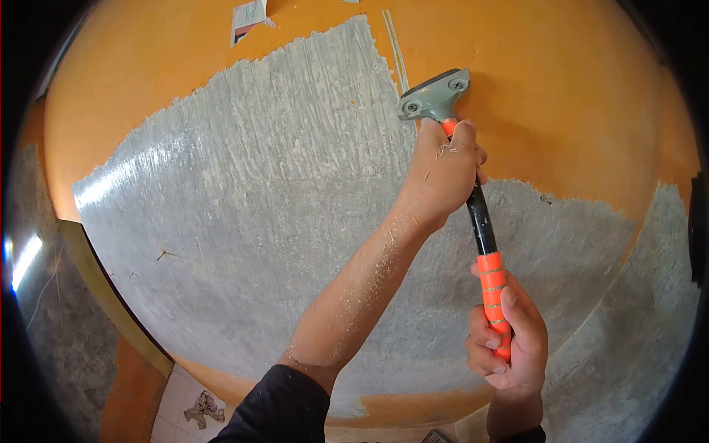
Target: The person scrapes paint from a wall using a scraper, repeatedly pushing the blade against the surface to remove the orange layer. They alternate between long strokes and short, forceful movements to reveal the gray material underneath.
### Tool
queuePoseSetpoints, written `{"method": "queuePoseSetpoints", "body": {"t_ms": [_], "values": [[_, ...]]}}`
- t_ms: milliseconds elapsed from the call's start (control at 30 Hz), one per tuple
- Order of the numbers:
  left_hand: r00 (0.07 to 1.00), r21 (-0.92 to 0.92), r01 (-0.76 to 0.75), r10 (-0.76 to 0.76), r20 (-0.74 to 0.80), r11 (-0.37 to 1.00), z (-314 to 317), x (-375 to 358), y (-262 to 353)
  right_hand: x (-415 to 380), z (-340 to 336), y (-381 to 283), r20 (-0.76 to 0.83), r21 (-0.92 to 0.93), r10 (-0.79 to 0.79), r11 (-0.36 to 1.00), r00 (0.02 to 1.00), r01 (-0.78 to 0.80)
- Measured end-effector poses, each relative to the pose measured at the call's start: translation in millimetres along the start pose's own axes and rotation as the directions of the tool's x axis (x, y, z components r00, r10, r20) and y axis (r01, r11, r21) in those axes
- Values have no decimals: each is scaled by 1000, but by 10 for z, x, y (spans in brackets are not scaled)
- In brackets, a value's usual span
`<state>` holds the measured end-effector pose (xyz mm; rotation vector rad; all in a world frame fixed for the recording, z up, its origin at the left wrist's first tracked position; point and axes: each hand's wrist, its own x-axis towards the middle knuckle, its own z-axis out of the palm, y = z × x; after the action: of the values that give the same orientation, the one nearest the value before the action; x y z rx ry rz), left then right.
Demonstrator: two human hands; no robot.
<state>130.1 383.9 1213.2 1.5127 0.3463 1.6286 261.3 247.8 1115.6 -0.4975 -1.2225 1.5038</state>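
A long-handled scraper [483, 221] has a grey metal head with two screws, a black shaft and an orange ringed grip. Its head lies against the wall at the border between orange paint [561, 111] and the scraped grey surface [295, 184]. My left hand [442, 168] is closed round the upper shaft just below the head, with pale flakes on the hand and forearm. Lower down, my right hand [511, 332] wraps round the orange grip.
A torn paper piece [249, 16] sticks to the wall at the top. A nail [165, 255] juts out at the left. A door frame edge [111, 295] runs down the left side. On the tiled floor at lower left lies a crumpled cloth-like item [204, 410].
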Motion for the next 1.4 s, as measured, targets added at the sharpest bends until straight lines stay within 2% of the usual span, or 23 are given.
{"method": "queuePoseSetpoints", "body": {"t_ms": [267, 367, 567, 800, 1000, 1167, 1267, 1400], "values": [[1000, 20, 3, -2, -29, 1000, 14, 4, 134, 23, 164, -6, -69, -9, -15, 1000, 998, 15], [1000, -5, 2, -2, 10, 1000, 3, 87, 103, 18, 199, -63, -64, -17, -11, 1000, 998, 10], [998, -28, -62, 63, 29, 998, -21, 196, 148, 80, 300, -140, -90, -84, -29, 996, 996, 22], [997, -38, -66, 67, 27, 997, -39, 271, 303, 151, 447, -224, -131, -138, -66, 989, 989, 47], [993, -13, -107, 107, 38, 994, -71, 440, 387, 267, 546, -264, -177, -134, -111, 987, 978, 88], [994, -26, -113, 113, 5, 993, -40, 474, 585, 365, 599, -343, -169, -107, -142, 986, 975, 125], [987, -48, -152, 154, 40, 987, -57, 611, 621, 437, 620, -388, -146, -101, -164, 983, 976, 150], [982, 18, -173, 171, 81, 985, -89, 650, 761, 519, 663, -475, -130, -108, -181, 980, 975, 167]]}}
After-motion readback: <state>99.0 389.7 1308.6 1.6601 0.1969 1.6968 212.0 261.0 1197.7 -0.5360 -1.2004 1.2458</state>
